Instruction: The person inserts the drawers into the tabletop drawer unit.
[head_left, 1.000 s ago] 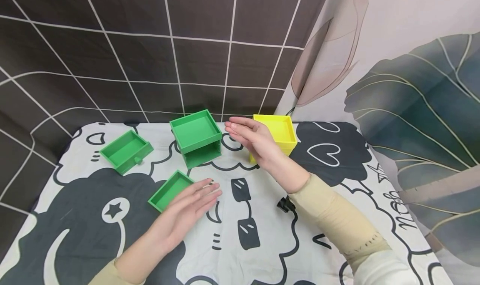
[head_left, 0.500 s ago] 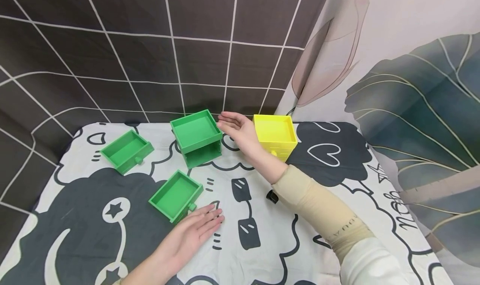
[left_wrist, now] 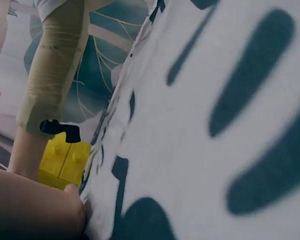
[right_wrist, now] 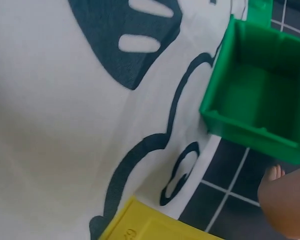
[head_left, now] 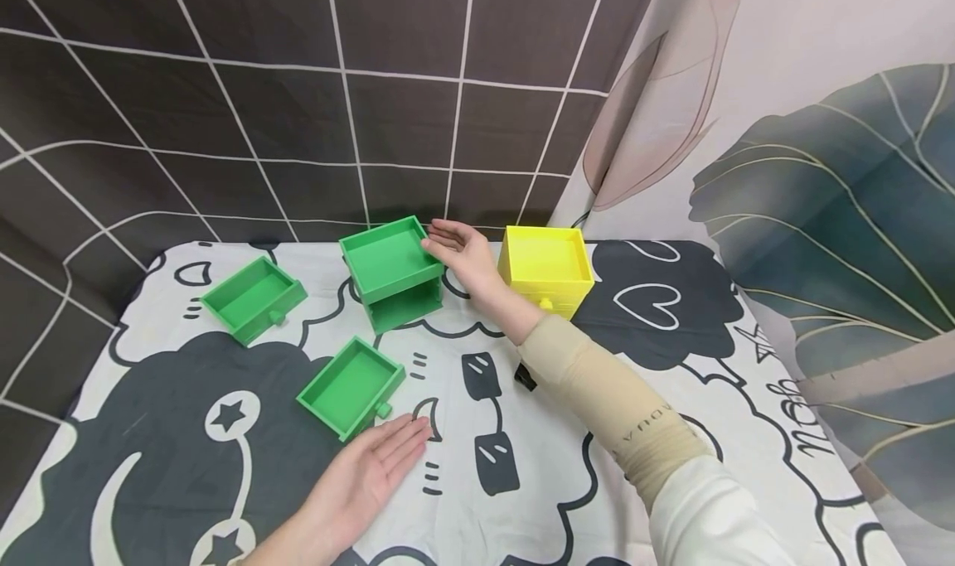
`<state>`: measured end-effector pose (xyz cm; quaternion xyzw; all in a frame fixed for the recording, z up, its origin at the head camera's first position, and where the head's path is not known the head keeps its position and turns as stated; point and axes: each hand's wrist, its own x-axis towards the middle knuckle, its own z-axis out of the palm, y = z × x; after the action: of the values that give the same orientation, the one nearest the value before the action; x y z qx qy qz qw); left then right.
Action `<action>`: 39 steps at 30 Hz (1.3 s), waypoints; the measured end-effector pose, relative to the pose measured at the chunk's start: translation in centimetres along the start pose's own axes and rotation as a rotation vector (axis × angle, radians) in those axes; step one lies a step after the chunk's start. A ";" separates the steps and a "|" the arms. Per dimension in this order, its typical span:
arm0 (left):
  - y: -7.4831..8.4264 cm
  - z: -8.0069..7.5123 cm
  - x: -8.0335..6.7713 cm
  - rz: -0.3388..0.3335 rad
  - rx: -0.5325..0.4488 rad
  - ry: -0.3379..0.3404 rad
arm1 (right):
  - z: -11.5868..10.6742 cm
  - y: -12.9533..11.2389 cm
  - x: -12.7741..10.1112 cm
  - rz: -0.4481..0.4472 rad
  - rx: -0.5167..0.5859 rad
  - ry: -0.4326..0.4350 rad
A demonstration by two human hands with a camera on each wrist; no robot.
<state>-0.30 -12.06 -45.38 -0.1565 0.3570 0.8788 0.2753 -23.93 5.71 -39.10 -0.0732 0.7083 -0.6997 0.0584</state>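
Observation:
A green drawer cabinet [head_left: 391,259] with a tray-like top and a hollow front stands at the back of the table. My right hand [head_left: 470,259] is at its right side, thumb by the top edge; whether they touch I cannot tell. In the right wrist view the cabinet's bare inside [right_wrist: 260,95] faces the camera, with part of the hand [right_wrist: 285,200] beside it. One pulled-out green drawer [head_left: 352,388] lies in front, knob toward the right. Just below it my left hand [head_left: 366,475] holds nothing, fingers extended. Another green drawer [head_left: 254,299] lies at the left.
Right of my right hand stands a yellow drawer cabinet [head_left: 548,268], its knobs showing in the left wrist view. A small black object [head_left: 525,376] shows beside my right sleeve. The patterned tablecloth [head_left: 418,516] ends at a dark gridded curtain [head_left: 403,118] behind.
My right hand has moved left from in front of the yellow cabinet to the green cabinet's right side. The left hand has drawn back from over the near drawer, toward me.

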 end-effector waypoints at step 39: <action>-0.5 0.9 0.8 0.122 -0.157 0.249 | 1.0 2.3 1.9 -0.004 0.033 -0.064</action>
<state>-0.69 -10.81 -45.36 -0.2634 0.3272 0.8929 0.1620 -25.67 4.35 -41.40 -0.0961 0.6943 -0.7086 0.0808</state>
